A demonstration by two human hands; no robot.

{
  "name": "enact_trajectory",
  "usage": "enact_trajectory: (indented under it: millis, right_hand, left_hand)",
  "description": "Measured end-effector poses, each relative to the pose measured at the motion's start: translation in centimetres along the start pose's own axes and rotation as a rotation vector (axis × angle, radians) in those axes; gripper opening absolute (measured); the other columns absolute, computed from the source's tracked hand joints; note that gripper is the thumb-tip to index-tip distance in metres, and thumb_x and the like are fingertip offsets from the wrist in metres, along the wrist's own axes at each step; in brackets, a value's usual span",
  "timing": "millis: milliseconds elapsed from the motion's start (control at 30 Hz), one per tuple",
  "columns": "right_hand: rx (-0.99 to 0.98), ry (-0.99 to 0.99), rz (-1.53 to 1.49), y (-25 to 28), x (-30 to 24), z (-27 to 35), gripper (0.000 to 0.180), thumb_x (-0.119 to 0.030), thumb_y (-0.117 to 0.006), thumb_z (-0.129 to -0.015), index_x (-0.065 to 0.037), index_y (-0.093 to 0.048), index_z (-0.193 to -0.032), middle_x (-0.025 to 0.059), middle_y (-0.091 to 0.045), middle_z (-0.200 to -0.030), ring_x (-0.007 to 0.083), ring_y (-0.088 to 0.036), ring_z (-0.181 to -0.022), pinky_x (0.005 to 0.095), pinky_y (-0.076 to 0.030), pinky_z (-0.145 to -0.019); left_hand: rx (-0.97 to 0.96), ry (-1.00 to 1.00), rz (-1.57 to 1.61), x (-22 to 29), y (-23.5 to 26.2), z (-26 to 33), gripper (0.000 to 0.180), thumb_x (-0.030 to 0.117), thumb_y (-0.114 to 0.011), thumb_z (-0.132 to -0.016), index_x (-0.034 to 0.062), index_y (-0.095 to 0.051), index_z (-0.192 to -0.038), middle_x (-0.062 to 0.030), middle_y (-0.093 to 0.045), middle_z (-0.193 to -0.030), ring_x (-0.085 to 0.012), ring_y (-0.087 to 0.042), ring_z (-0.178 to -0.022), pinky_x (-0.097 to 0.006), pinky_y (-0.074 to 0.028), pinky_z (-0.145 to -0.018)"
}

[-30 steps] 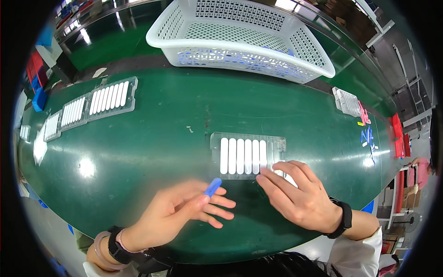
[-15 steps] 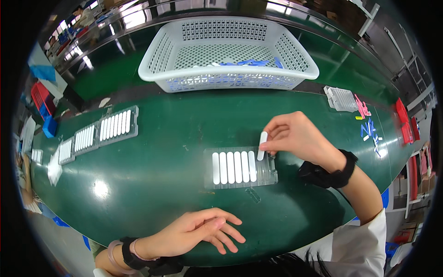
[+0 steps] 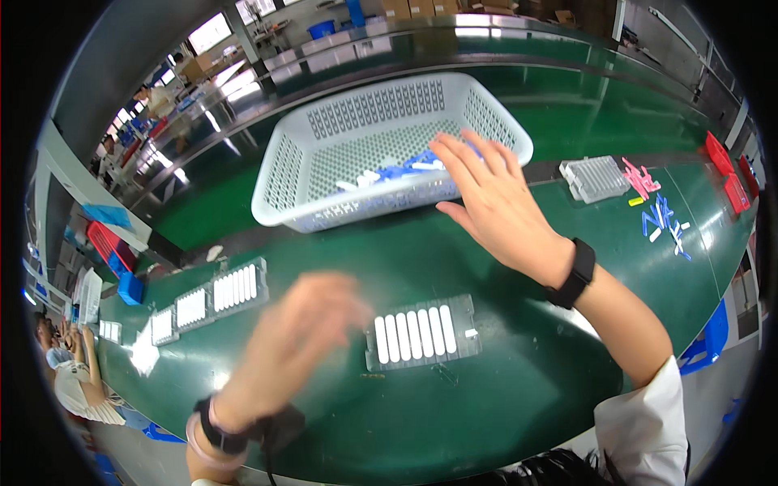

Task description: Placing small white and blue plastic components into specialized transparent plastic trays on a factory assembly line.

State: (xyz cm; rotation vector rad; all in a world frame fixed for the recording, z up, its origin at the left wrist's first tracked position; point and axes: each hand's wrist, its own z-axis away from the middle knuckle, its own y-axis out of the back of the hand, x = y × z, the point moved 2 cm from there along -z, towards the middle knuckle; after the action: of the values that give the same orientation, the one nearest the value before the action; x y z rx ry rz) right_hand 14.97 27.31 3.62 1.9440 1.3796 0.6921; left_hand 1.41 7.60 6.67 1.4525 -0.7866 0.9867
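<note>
Nearest to me, my left hand (image 3: 296, 340) hangs blurred above the green table (image 3: 502, 405), just left of the clear tray (image 3: 423, 334); I cannot tell whether its fingers are spread or curled, and I see nothing in them. A dark band circles that wrist. The clear tray lies flat on the table and serves as my landmark: it carries a row of white strips (image 3: 412, 334) standing side by side, with one small white piece (image 3: 471, 333) in its right end.

Beyond the tray and to its right, my right hand (image 3: 490, 198) reaches out with a black wristband (image 3: 572, 274) behind it. Its fingers are spread and loose, grasping nothing, the fingertips (image 3: 450, 150) over the near rim of the white mesh basket (image 3: 324, 154). The basket stands beyond the tray, and loose blue and white parts (image 3: 389, 174) lie on its floor, just left of the fingertips.

Left of the tray, three filled trays (image 3: 215, 296) lie in a line on the table. Far right of the tray sit an empty clear tray (image 3: 594, 178), pink pieces (image 3: 640, 178) and scattered blue pieces (image 3: 660, 219).
</note>
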Motion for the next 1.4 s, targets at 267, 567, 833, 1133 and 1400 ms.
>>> enact_trajectory:
  millis: [267,567,833,1133,1400]
  right_hand:
    - [-0.061,0.087,-0.083,-0.9,-0.6,3.4,0.032,-0.004,-0.047,-0.073,0.006,-0.051,-0.103,0.0165,-0.055,-0.103,0.0257,-0.051,-0.103,0.0395,-0.032,-0.096]
    - [-0.034,0.030,-0.124,-1.1,-0.1,3.3,0.031,-0.002,-0.050,-0.072,0.005,-0.051,-0.102,0.0167,-0.056,-0.104,0.0260,-0.052,-0.102,0.0373,-0.035,-0.094]
    - [-0.029,0.033,-0.138,-1.4,-0.2,3.3,0.033,-0.006,-0.050,-0.073,0.007,-0.051,-0.103,0.0164,-0.056,-0.103,0.0256,-0.051,-0.103,0.0369,-0.034,-0.094]
    - [-0.059,-0.013,-0.019,-1.2,0.5,3.0,0.064,-0.004,-0.061,-0.067,0.000,-0.034,-0.125,0.0118,-0.035,-0.131,0.0261,-0.032,-0.122,0.0422,-0.022,-0.102]
    - [-0.060,0.019,-0.004,-0.9,0.6,2.8,0.055,-0.006,-0.053,-0.071,0.003,-0.037,-0.123,0.0148,-0.038,-0.128,0.0270,-0.035,-0.120,0.0430,-0.022,-0.102]
  left_hand:
    - [0.180,-0.201,-0.816,-3.6,7.0,-9.6,0.039,0.016,-0.060,-0.078,-0.0013,-0.045,-0.110,-0.0150,-0.048,-0.108,-0.0237,-0.048,-0.102,-0.030,-0.038,-0.087]
    - [-0.119,-0.006,-0.999,-5.5,4.1,-14.1,0.034,0.016,-0.067,-0.070,-0.0018,-0.053,-0.095,-0.0156,-0.055,-0.089,-0.0295,-0.054,-0.083,-0.034,-0.043,-0.074]
    - [0.042,0.015,-0.479,-6.1,7.3,-13.4,0.018,0.008,-0.052,-0.082,-0.0037,-0.050,-0.096,-0.0116,-0.063,-0.077,-0.0159,-0.060,-0.071,-0.029,-0.046,-0.059]
    - [0.207,0.188,0.145,-5.7,7.3,-13.6,0.022,0.006,-0.048,-0.085,-0.0034,-0.046,-0.104,-0.0129,-0.061,-0.090,-0.0156,-0.059,-0.079,-0.023,-0.047,-0.063]
    - [0.312,0.002,-0.562,-6.3,8.1,-14.9,0.017,0.012,-0.045,-0.088,0.0000,-0.049,-0.099,-0.0124,-0.059,-0.079,-0.0234,-0.058,-0.073,-0.034,-0.043,-0.064]
